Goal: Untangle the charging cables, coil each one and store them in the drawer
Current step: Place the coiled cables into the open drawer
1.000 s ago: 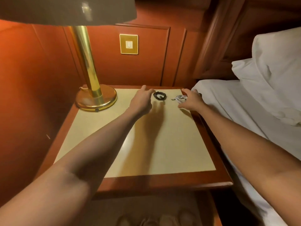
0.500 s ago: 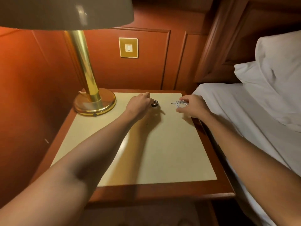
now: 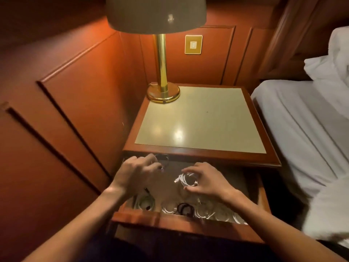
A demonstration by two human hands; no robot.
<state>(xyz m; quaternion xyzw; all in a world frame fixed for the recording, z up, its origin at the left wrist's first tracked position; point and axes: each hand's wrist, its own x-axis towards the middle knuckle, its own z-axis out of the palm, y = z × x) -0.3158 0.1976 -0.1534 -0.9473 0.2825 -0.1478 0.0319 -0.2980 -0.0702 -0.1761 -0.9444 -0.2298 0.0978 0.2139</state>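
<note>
The nightstand drawer stands pulled out below the tabletop. Over its right half my right hand pinches a coiled white cable between thumb and fingers. At the drawer's back left, my left hand holds a coiled black cable, mostly hidden by the fingers and the shadow under the tabletop. Along the drawer's front lie several coiled cables, among them a black one, white ones and a dark one at the left.
The nightstand top carries a brass lamp at its back left corner, its shade overhead. A bed with white sheets borders the right side. Wood-panelled walls close the left and back.
Both hands have lifted the black and white coils off the nightstand top and brought them down into the open drawer. The view has pulled back and now looks down on the drawer.
</note>
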